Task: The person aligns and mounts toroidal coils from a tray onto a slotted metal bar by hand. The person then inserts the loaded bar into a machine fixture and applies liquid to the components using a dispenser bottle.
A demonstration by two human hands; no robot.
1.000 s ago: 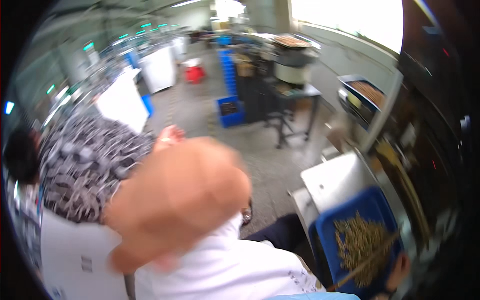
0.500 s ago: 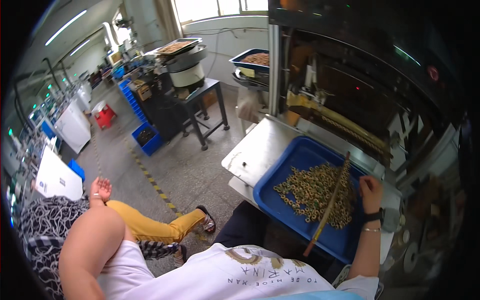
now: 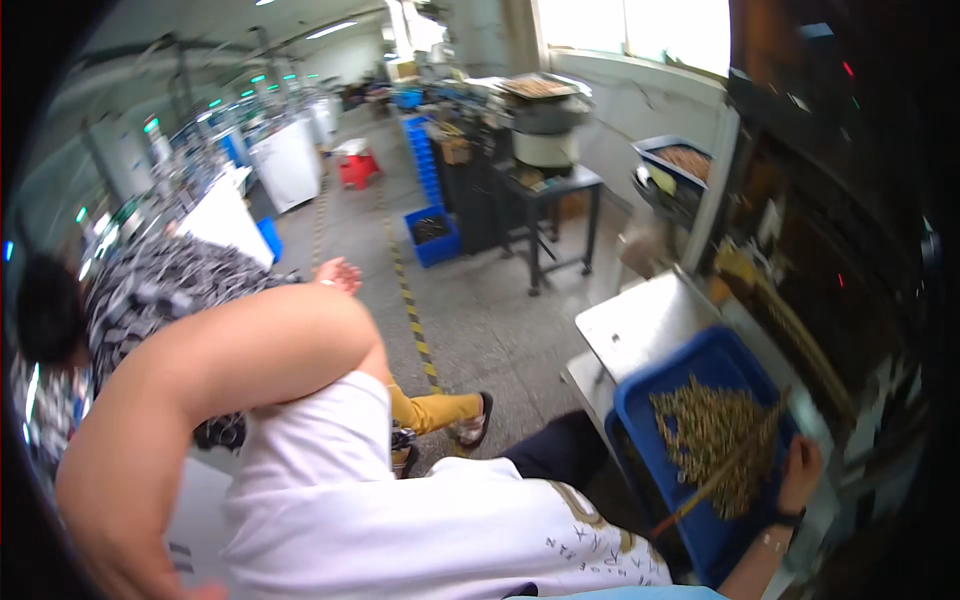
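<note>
My right hand (image 3: 800, 470), with a dark wristband and a bracelet, is at the right rim of a blue tray (image 3: 633, 400). Its fingers are curled; whatever they may hold is hidden. Many small brass-coloured ring-like parts (image 3: 705, 430) lie heaped in the tray. A thin stick (image 3: 705, 490) slants across the heap and over the tray's near rim. My left arm is bent sharply, elbow out to the left. Only a blurred bit of my left hand (image 3: 205, 592) shows at the bottom edge, its fingers cut off, beside my white shirt.
A co-worker in patterned clothing (image 3: 200, 260) and yellow trousers is close on my left, one hand (image 3: 340, 275) held out. A metal plate (image 3: 645, 320) adjoins the tray; a dark machine (image 3: 800, 290) stands behind. Farther off are a feeder table (image 3: 560, 183), blue bin (image 3: 432, 237) and red stool (image 3: 357, 170).
The view has swung left, so the tray, machine and feeder table appear farther right. More of my bent left arm shows, with part of its hand. My right hand stays by the tray rim.
</note>
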